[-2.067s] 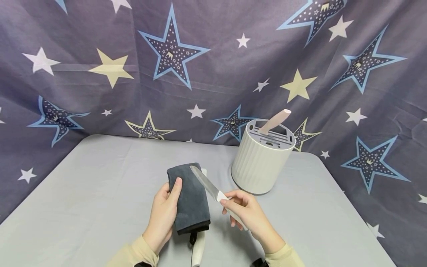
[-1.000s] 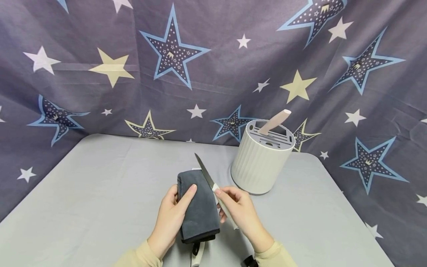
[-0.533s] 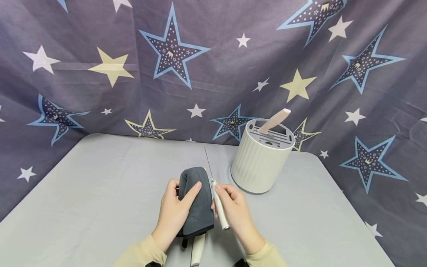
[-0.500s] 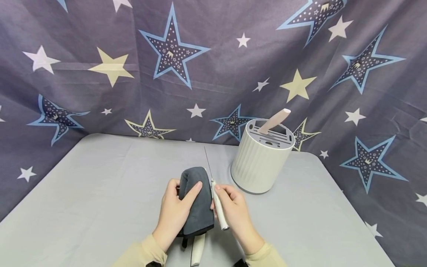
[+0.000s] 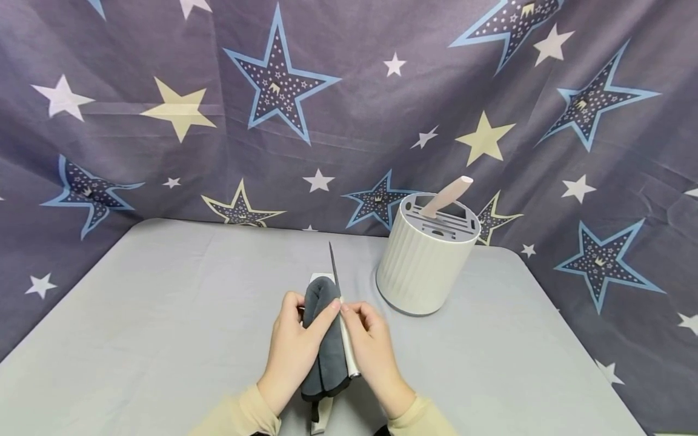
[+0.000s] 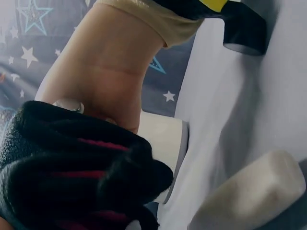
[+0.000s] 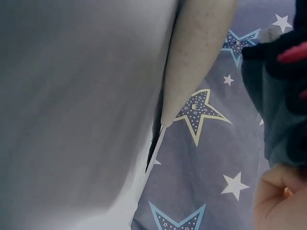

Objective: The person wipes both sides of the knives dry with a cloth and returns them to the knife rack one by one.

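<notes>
In the head view my left hand [image 5: 297, 345] grips a folded dark grey towel [image 5: 329, 357]. Reddish strips show between its folds in the left wrist view, where the towel [image 6: 72, 163] fills the lower left. My right hand [image 5: 373, 351] pinches a kitchen knife [image 5: 348, 345] by its white handle, close to the blade. The narrow blade points away from me, and the handle lies along the towel's right side. Both thumbs meet near the knife's neck. Below the towel lies another white-handled knife [image 5: 323, 416], mostly covered; its pale handle also appears large in the left wrist view.
A ribbed white knife block [image 5: 425, 266] stands at the back right, with slots in its top. One pinkish handle [image 5: 448, 197] sticks out of it. A grey cloth covers the table [image 5: 180, 315]. Behind hangs a star-patterned curtain [image 5: 349, 121].
The knife has swung from slanting left across the towel to nearly straight ahead, and shifted left against the towel's side. The towel has turned and looks narrower. My hands have come together.
</notes>
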Demonstrator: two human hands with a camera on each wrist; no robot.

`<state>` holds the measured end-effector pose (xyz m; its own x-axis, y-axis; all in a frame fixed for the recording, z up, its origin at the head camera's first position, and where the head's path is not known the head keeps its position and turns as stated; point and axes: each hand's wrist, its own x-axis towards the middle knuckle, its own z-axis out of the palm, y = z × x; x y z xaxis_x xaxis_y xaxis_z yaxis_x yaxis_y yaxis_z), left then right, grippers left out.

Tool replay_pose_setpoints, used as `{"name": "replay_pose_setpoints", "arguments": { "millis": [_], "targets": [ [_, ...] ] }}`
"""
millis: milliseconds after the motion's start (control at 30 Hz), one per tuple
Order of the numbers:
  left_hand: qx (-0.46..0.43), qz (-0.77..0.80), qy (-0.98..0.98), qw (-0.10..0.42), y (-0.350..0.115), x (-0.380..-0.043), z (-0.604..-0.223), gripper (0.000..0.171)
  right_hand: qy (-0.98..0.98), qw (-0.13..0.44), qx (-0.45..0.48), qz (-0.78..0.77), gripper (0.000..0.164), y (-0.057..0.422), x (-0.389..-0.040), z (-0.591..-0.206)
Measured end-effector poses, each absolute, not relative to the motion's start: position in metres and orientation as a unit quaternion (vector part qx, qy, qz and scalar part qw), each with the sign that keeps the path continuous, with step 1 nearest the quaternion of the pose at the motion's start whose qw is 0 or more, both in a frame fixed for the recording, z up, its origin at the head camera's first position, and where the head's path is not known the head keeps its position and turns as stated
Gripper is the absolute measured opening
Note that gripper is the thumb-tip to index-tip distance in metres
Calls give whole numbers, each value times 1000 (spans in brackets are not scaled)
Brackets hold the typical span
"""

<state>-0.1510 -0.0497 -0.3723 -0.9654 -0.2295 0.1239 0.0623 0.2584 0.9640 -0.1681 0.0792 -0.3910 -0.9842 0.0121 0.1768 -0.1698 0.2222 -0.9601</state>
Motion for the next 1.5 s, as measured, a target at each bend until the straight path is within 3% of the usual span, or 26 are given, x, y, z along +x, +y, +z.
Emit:
{"name": "replay_pose_setpoints", "arguments": {
  "millis": [600,900,1167,1500],
  "targets": [
    [28,-646,-757,98,-40,-140,-371,34,-758,47,3,651,31,80,-180,-381],
    [18,-674,-734,82,-37,-135,-369,34,-753,70,0,654,31,81,-187,-379],
    [33,-675,-727,117,-41,-139,-371,32,-741,46,18,670,34,81,-183,-377],
    [45,-671,-726,143,-50,-152,-372,31,-761,64,42,645,31,77,-174,-380]
  ]
}}
